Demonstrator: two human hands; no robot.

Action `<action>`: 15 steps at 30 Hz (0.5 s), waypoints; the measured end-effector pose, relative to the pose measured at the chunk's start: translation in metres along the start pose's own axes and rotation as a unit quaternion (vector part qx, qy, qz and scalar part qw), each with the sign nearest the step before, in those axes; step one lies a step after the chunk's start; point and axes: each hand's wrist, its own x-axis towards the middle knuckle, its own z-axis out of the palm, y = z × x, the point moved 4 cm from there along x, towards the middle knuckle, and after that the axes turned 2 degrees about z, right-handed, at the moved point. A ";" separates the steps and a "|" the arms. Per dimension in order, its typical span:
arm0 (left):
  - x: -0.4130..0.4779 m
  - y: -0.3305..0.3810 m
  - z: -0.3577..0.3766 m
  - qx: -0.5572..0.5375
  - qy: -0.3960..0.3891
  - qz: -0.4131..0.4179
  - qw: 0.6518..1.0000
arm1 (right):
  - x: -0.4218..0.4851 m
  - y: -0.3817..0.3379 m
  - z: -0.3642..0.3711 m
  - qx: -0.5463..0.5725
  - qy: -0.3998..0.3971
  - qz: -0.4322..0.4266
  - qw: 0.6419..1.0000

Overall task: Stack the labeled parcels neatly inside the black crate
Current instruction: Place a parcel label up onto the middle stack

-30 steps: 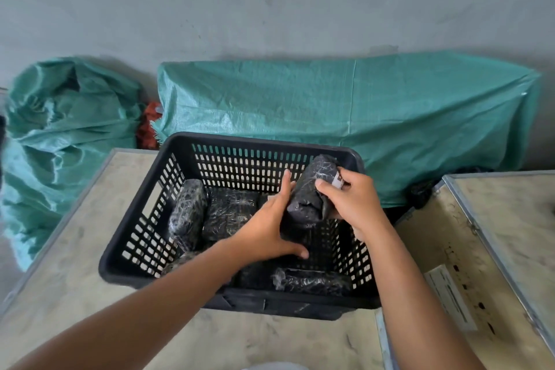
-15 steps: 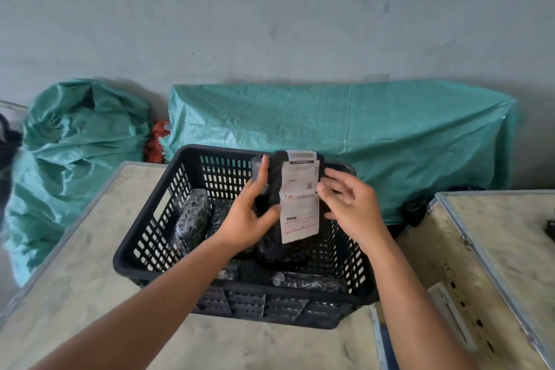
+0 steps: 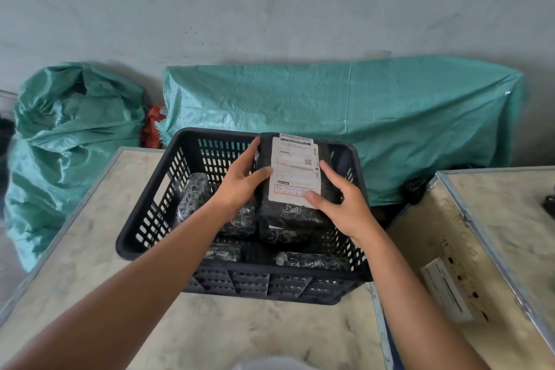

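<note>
A black slatted crate (image 3: 150, 219) stands on a pale table. Over its right half I hold a black wrapped parcel (image 3: 288, 219) upright, its white shipping label (image 3: 295, 171) facing me. My left hand (image 3: 240, 183) grips the parcel's left side, thumb on the label edge. My right hand (image 3: 342, 201) clasps its right side, thumb across the label's lower corner. Inside the crate lie other black wrapped parcels: one standing at the left (image 3: 193, 198), one behind my left wrist (image 3: 240, 219), and flat ones along the near wall (image 3: 312, 261).
The pale table (image 3: 90, 264) carries the crate. A second metal-edged table (image 3: 495, 234) stands to the right with a white label strip (image 3: 447, 294) on it. Green woven sacks (image 3: 360, 117) (image 3: 66, 135) lean against the wall behind.
The parcel has been turned from label-away to label-facing and now both hands hold it upright, lower over the crate's right half. My view has moved closer.
</note>
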 end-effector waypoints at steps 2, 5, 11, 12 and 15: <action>-0.001 -0.014 -0.002 0.039 0.009 -0.006 0.999 | -0.001 0.011 0.008 0.008 0.016 0.022 1.000; -0.007 -0.036 -0.005 0.104 -0.033 -0.037 0.993 | 0.004 0.031 0.026 0.001 0.001 0.052 0.999; 0.023 -0.062 -0.008 0.311 -0.135 -0.091 0.936 | 0.046 0.052 0.036 -0.085 -0.068 0.097 0.989; 0.028 -0.070 -0.007 0.333 -0.144 -0.103 0.926 | 0.052 0.056 0.037 -0.100 -0.074 0.107 0.986; 0.037 -0.094 -0.007 0.354 -0.134 -0.123 0.917 | 0.066 0.072 0.045 -0.139 -0.084 0.132 0.978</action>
